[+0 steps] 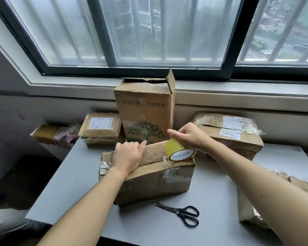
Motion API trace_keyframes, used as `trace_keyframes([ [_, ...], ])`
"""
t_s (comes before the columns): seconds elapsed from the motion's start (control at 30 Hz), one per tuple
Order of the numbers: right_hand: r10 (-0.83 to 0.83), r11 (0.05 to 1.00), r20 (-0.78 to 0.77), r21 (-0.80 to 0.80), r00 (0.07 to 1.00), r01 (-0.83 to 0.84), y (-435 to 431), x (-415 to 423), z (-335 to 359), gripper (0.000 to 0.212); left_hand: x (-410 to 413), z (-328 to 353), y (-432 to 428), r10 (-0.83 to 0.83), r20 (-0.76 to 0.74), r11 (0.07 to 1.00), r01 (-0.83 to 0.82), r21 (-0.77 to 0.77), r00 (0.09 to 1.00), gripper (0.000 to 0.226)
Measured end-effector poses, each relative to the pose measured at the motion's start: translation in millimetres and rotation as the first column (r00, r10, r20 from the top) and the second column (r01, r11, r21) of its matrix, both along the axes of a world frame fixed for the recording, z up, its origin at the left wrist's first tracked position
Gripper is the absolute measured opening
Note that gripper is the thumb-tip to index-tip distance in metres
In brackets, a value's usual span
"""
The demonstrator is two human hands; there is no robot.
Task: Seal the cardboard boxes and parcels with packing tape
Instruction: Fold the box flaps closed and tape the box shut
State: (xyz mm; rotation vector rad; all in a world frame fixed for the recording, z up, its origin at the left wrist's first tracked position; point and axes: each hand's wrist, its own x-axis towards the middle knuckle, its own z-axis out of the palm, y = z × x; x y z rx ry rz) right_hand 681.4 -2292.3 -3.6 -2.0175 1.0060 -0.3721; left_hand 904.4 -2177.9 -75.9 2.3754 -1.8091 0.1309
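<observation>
A worn, flat cardboard box (155, 180) lies in the middle of the grey table (82, 174). My left hand (128, 157) rests on the box's top left part, fingers curled over the far edge and thumb stretched along the flap. My right hand (188, 135) grips a yellowish roll of packing tape (178, 150) with a white "MADE IN CHINA" core label. The roll sits on the box's top right corner. Whether a strip of tape runs between my hands is hard to tell.
Black scissors (183, 213) lie in front of the box. A tall box with a tree print (146, 112) stands behind, one flap up. Taped parcels sit at back left (100, 128), back right (229, 134) and near right (249, 206). A window sill runs behind.
</observation>
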Motion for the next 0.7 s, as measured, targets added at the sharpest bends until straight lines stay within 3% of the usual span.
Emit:
trace_keyframes([
  [0.13,-0.096,0.992,0.118,0.095,0.988,0.085,8,4,-7,0.058,-6,7,-5,0.019,0.058,0.998,-0.022,0.058,0.998,0.077],
  [0.2,-0.127,0.987,0.137,0.119,0.982,0.111,8,1,-8,0.057,-15,14,-18,0.004,0.001,1.0,-0.004,-0.016,1.0,0.08],
  [0.33,-0.157,0.978,0.192,0.169,0.969,0.125,10,-1,-10,0.056,-55,32,-41,-0.134,-0.065,0.991,0.135,0.012,0.989,0.048],
  [0.4,-0.206,0.961,0.252,0.236,0.945,0.147,12,-5,-13,0.056,-67,31,-42,-0.093,-0.199,0.994,0.103,0.037,0.976,0.044],
  [0.53,-0.363,0.898,0.331,0.373,0.871,0.233,20,-8,-27,0.065,-67,17,-40,0.078,-0.174,0.995,-0.067,0.069,0.982,0.056],
  [0.63,-0.372,0.902,0.307,0.342,0.876,0.264,20,-3,-23,0.06,-70,16,-41,0.088,-0.095,0.992,-0.079,0.096,0.992,0.065],
  [0.7,-0.301,0.946,0.23,0.199,0.926,0.258,16,1,-11,0.058,-71,17,-40,0.065,-0.06,0.991,-0.058,0.123,0.996,0.065],
])
